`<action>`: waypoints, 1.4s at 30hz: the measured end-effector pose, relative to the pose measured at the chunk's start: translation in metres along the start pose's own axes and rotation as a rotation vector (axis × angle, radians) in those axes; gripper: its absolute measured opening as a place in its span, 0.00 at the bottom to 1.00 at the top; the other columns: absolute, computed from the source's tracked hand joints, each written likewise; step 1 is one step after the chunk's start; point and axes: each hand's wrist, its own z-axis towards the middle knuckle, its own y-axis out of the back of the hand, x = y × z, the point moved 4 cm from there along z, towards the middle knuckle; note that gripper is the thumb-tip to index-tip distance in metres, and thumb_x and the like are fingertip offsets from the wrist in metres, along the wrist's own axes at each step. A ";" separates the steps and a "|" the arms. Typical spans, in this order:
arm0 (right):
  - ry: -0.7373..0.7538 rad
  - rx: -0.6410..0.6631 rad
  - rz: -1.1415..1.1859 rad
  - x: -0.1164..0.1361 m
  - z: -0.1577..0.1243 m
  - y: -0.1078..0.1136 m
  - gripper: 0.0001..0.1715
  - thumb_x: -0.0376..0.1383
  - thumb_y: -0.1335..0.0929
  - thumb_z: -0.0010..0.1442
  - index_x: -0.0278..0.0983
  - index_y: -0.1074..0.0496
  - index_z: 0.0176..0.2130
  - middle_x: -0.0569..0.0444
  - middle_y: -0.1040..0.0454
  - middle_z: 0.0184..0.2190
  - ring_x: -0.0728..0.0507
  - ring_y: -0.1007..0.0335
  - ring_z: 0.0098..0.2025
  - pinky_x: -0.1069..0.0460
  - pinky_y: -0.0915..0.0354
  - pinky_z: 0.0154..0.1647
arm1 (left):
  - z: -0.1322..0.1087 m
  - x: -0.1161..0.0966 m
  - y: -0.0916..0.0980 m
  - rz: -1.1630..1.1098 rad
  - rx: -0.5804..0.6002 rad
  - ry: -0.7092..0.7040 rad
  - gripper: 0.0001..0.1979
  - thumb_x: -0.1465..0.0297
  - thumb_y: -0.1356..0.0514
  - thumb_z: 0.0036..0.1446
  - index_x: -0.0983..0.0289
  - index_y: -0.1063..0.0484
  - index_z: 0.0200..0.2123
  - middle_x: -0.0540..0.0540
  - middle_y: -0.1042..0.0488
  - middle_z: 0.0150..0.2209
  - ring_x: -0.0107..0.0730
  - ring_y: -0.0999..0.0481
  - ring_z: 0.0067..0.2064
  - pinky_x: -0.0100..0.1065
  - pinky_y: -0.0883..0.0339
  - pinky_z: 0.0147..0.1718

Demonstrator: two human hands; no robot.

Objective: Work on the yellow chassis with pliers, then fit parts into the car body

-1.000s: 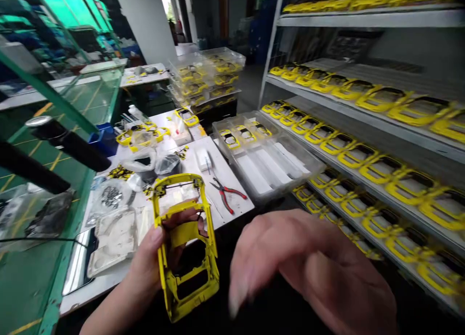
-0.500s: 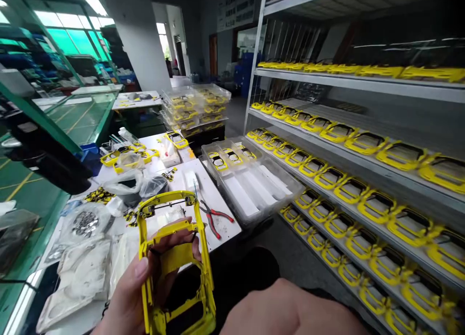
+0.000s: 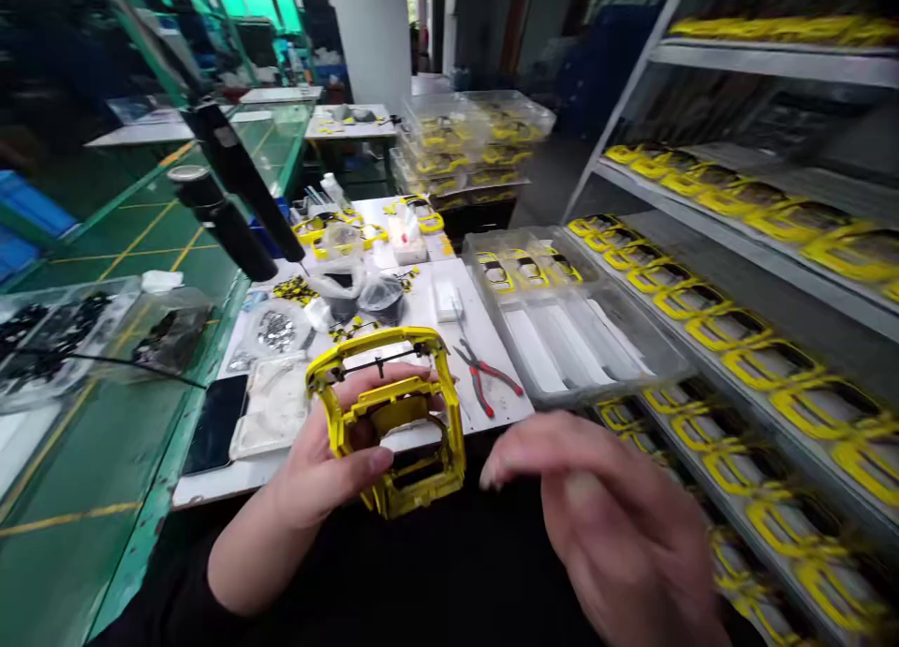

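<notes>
My left hand grips a yellow plastic frame shell with black openings, holding it tilted above the near edge of the white worktable. My right hand hovers blurred to the right of the shell, fingers apart and pointing left, holding nothing and not touching the shell. Red-handled pliers lie on the table just beyond the shell.
A clear tray with a few yellow frames sits right of the table. Shelves of several yellow frames run along the right. Bags of small parts, a phone and a black tool arm are at left.
The view swung left and down. My left hand tilted the yellow shell flatter and lifted it toward the centre. My right hand rose from the bottom edge toward the shell.
</notes>
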 end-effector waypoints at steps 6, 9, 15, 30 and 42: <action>-0.097 0.345 0.069 -0.074 0.002 -0.068 0.45 0.55 0.21 0.71 0.50 0.34 0.77 0.47 0.22 0.71 0.35 0.18 0.64 0.43 0.19 0.63 | 0.004 -0.005 0.007 -0.044 0.021 -0.073 0.30 0.65 0.26 0.65 0.56 0.20 0.69 0.65 0.15 0.60 0.63 0.15 0.63 0.52 0.16 0.59; -0.127 0.385 0.200 -0.100 -0.005 -0.072 0.46 0.63 0.26 0.73 0.48 0.34 0.78 0.45 0.20 0.69 0.33 0.18 0.65 0.41 0.19 0.64 | 0.003 -0.002 0.006 -0.185 -0.080 -0.049 0.30 0.63 0.25 0.63 0.60 0.19 0.66 0.65 0.14 0.56 0.59 0.13 0.57 0.47 0.15 0.55; -0.236 0.058 -0.575 -0.188 0.027 -0.036 0.35 0.59 0.32 0.76 0.37 0.20 0.64 0.36 0.18 0.65 0.23 0.24 0.68 0.27 0.29 0.72 | 0.005 0.005 0.006 -0.410 -0.169 0.060 0.31 0.58 0.25 0.63 0.62 0.20 0.67 0.60 0.14 0.47 0.47 0.13 0.47 0.43 0.14 0.51; -0.334 0.309 -0.929 -0.212 -0.005 0.001 0.35 0.47 0.32 0.74 0.33 0.26 0.72 0.32 0.22 0.63 0.25 0.19 0.60 0.34 0.21 0.60 | 0.004 0.023 0.003 -0.540 -0.109 0.074 0.42 0.47 0.24 0.61 0.59 0.25 0.72 0.67 0.17 0.60 0.42 0.19 0.46 0.39 0.21 0.47; -0.374 0.205 -0.451 -0.131 -0.020 0.014 0.28 0.48 0.28 0.74 0.43 0.25 0.68 0.46 0.15 0.61 0.37 0.13 0.53 0.44 0.17 0.53 | -0.006 0.058 -0.002 -0.211 -0.135 0.182 0.45 0.48 0.15 0.52 0.43 0.24 0.70 0.59 0.32 0.68 0.36 0.28 0.49 0.33 0.28 0.42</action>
